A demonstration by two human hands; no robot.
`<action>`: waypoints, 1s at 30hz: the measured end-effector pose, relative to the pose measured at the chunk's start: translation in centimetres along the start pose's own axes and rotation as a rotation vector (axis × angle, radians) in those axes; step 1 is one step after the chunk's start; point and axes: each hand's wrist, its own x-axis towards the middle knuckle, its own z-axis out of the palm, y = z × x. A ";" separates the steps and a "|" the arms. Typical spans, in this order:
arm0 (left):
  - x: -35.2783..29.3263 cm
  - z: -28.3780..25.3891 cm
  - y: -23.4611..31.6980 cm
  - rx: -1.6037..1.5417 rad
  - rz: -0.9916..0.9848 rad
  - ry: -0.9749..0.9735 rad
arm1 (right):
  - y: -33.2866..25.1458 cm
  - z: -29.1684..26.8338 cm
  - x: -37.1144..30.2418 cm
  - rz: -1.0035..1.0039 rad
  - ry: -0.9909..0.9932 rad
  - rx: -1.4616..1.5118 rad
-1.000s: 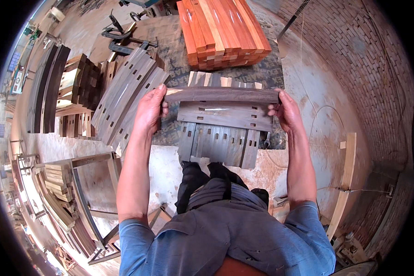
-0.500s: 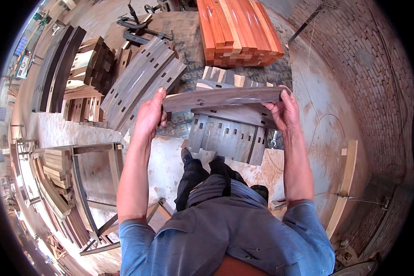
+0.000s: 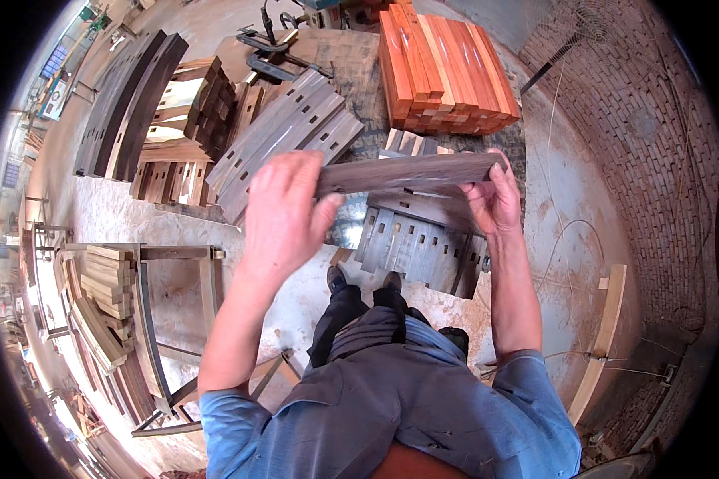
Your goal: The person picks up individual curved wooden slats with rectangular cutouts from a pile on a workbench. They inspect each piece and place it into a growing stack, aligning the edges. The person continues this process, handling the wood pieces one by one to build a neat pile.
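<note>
A dark brown wooden plank point(image 3: 407, 172) is held up level across my front. Its right end is pinched between the thumb and fingers of my right hand point(image 3: 497, 195). At the plank's left end is my left hand point(image 3: 284, 211), back upward, thumb spread away from the fingers; it hides that end and its fingertips are hard to see. Under the plank lies a stack of dark slotted boards point(image 3: 411, 235), partly covered by it. To the left, more slotted planks point(image 3: 284, 136) rest at a slant on the worktable point(image 3: 351, 60).
Orange-red planks point(image 3: 447, 72) are piled at the far right of the table. Clamps point(image 3: 276, 56) lie at its back. Long dark boards point(image 3: 128, 104) and stacked blocks point(image 3: 188, 120) stand at left. A metal frame rack point(image 3: 144, 319) holds lumber nearby; a brick wall point(image 3: 639, 144) bounds the right.
My left hand has turned palm-down over the plank's left end, its thumb now apart from the fingers. My right hand keeps its grip. The view has shifted, moving the table things rightward in the picture.
</note>
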 end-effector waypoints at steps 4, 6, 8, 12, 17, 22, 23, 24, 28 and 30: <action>0.2 -0.5 -1.5 -0.206 -0.082 -0.296 | -1.1 4.3 1.3 0.017 -0.249 -0.079; 0.2 -1.1 -2.9 -0.369 -0.159 -0.549 | -1.1 5.4 1.9 0.036 -0.335 -0.094; -0.2 -1.4 -3.9 -0.590 -0.188 -0.655 | -1.1 6.9 2.6 0.059 -0.418 -0.119; -1.5 -2.5 -5.4 -0.539 -0.239 -0.506 | -1.0 8.4 2.9 -0.053 -0.265 -0.310; 0.3 -6.6 -11.4 -0.076 -0.437 -0.066 | -2.6 3.5 0.7 -0.037 -0.043 -0.429; 3.7 -11.7 -20.6 0.470 -0.588 0.125 | -3.1 -0.8 -2.7 -0.004 0.181 -0.487; 3.9 -12.5 -22.3 0.569 -0.600 0.090 | -3.2 -1.3 -3.2 0.004 0.205 -0.486; 4.1 -12.9 -23.8 0.661 -0.607 0.049 | -3.4 -1.8 -3.9 0.012 0.238 -0.489; 4.7 -12.5 -27.8 0.759 -0.595 -0.020 | -4.6 -4.5 -6.2 0.025 0.386 -0.549; 5.5 -11.2 -28.7 0.825 -0.587 -0.025 | -5.3 -4.6 -7.1 0.051 0.502 -0.582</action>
